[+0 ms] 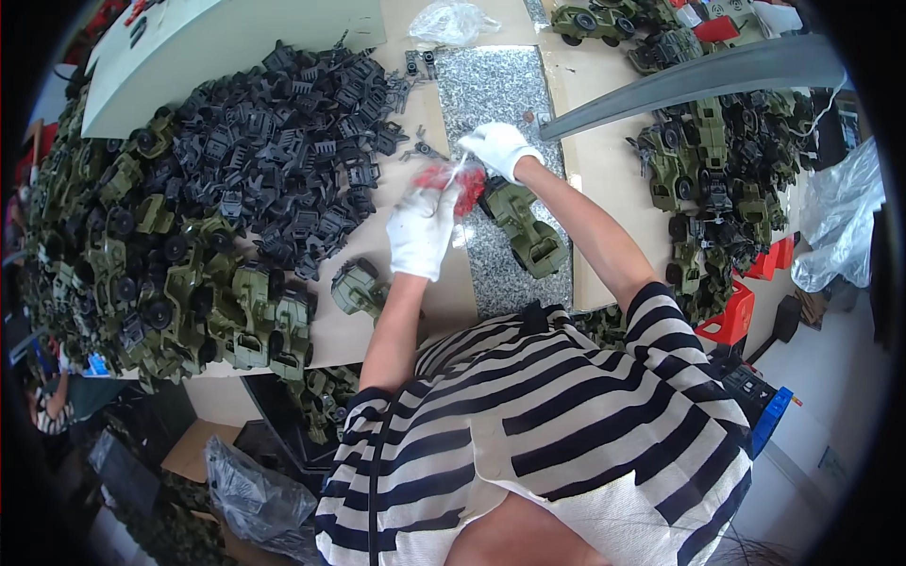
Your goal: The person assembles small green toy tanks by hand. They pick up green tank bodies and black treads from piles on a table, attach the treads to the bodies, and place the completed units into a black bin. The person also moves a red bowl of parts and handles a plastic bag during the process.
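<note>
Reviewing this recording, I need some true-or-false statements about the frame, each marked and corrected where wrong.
1. The left hand and right hand wear white gloves. True.
2. An olive-green toy vehicle lies on the speckled slab. True.
3. The heap of dark grey parts lies right of the slab. False: it lies left.
4. The person's shirt is plain. False: it is striped.

A slab (491, 80) runs front to back on the table (332, 336), a jeep (530, 234) on its near half. Left of it — a lone jeep (356, 287), then heaped parts (293, 141), with piled jeeps (250, 307) before and left of them. More jeeps (703, 156) lie right — a bag (453, 23) behind.
</note>
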Tool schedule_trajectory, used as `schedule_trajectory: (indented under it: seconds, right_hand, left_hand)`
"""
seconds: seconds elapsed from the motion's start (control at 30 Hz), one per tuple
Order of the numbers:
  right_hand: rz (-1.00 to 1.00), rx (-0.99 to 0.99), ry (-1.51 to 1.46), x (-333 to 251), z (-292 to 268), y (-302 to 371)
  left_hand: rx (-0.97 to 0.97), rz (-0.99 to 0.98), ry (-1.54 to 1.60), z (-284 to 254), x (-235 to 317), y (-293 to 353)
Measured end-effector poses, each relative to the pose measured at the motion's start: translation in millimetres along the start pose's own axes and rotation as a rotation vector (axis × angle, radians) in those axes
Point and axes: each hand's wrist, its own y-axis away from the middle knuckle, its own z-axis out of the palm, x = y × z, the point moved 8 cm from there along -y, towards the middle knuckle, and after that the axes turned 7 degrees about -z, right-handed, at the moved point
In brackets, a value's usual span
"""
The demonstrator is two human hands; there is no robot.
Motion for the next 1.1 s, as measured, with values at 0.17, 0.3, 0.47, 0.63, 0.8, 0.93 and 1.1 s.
schedule_trajectory:
  seconds: [0.17,0.3,0.47,0.63,0.8,0.93,1.1]
  right_hand:
    - [0.077,0.154,0.276,18,-75,-8]
    - [-0.447,-0.064,0.243,-113,-28,45]
    - [-0.492,-0.323,0.518,-93,58,50]
    - [0.091,-0.281,0.091,-117,-51,4]
    - [-0.353,0.466,0.190,-115,-142,-64]
    - [0.023,0.002,0.531,-91,-112,-48]
    - [0.231,-0.412,0.629,31,-4,0]
  left_hand:
    - [-0.118,-0.343,0.169,-2,-85,42]
    - [-0.001,-0.228,0.446,-7,-67,35]
    - [-0.073,-0.196,0.332,-3,-60,31]
    - [0.073,-0.198,0.381,-39,-62,36]
    - [0.122,-0.008,0.259,-49,-62,33]
    - [0.126,-0.035,0.177,-59,-69,48]
    - [0.101,-0.119,0.150,-70,-73,58]
